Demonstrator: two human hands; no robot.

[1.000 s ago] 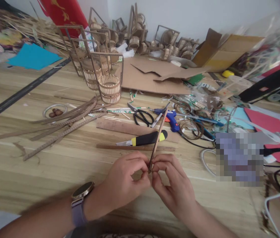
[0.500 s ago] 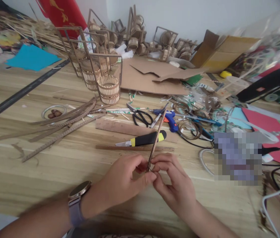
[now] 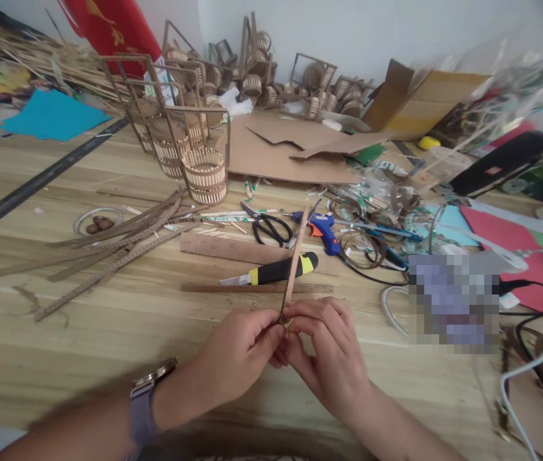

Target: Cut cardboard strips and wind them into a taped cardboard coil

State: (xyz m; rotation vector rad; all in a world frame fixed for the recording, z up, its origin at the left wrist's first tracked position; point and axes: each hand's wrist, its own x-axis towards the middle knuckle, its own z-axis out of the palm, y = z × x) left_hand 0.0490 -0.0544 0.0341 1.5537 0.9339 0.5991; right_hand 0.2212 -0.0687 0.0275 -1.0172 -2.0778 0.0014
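Corrugated cardboard strip, narrow and brown, stood slanting up between the two hands, its lower end pinched and its upper end free, leaning slightly right and away from the person. Left hand and right hand met at that lower end, each grip closed on it; the fingers hid exactly how the end was folded or shaped.

Half a second earlier, the strip had been turned more edge-on, showing a dark ridged side; now more of its smooth, flat face showed. The left thumb had reached across to the right fingertips in that earlier view, but now it lay drawn back, bent against the base of the strip. The left wrist had rolled too, so the watch showed its rim rather than its dial.

Everything on the surface appeared a little further left because the view had shifted, with its arrangement unchanged. Beyond the hands, the utility knife lay behind the strip, with a flat cardboard piece partly under it. Scissors and a blue glue gun lay farther back, near a slatted basket standing upright.
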